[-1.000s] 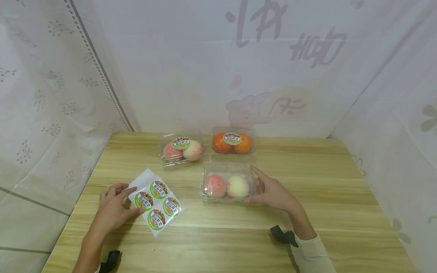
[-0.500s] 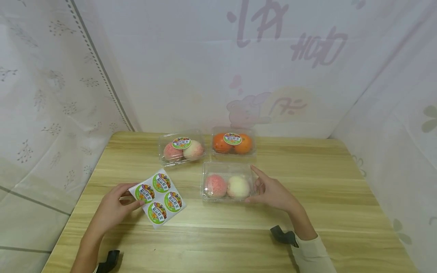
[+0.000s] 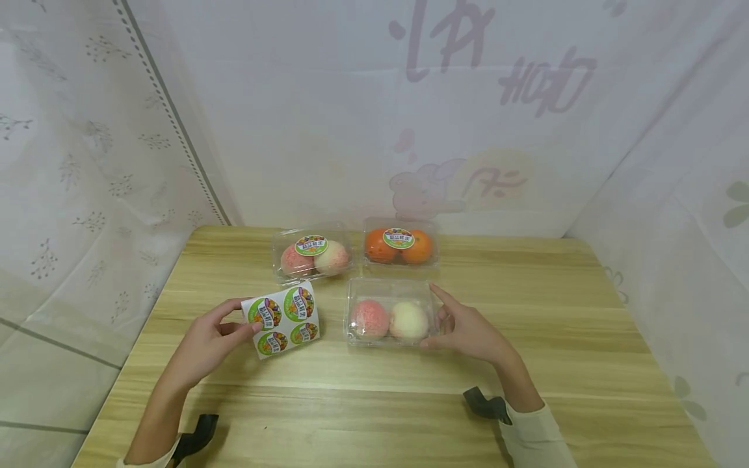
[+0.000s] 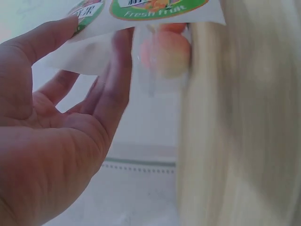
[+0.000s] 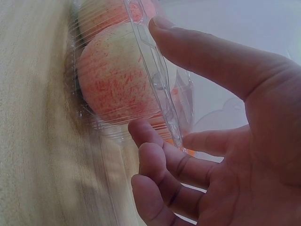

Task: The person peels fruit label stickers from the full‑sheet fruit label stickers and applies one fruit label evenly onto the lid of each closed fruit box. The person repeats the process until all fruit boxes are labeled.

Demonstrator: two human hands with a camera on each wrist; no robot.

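Between thumb and fingers, my left hand [image 3: 201, 338] pinches the left edge of a white sheet of round fruit stickers [image 3: 286, 321]. The sheet is raised and tilted, its lower part bending away; in the left wrist view the sticker sheet [image 4: 164, 13] reads "Fresh Fruit". My right hand [image 3: 471, 333] holds the right end of a clear plastic fruit box [image 3: 391, 289], thumb at the front corner and index finger at the back one. Inside lie two peaches [image 3: 408, 320], one pink and one pale. The lid of this box bears no sticker.
Behind, at the left, stands a second clear box of peaches [image 3: 332, 258] with a sticker on its lid. Beside it is a stickered box of orange fruit [image 3: 416, 247]. The wooden table [image 3: 363, 416] ends at a printed cloth backdrop [image 3: 292, 130].
My left hand has lifted the sticker sheet off the table, tilted it up and moved it right and away from me. My right hand and its box have stayed in place.
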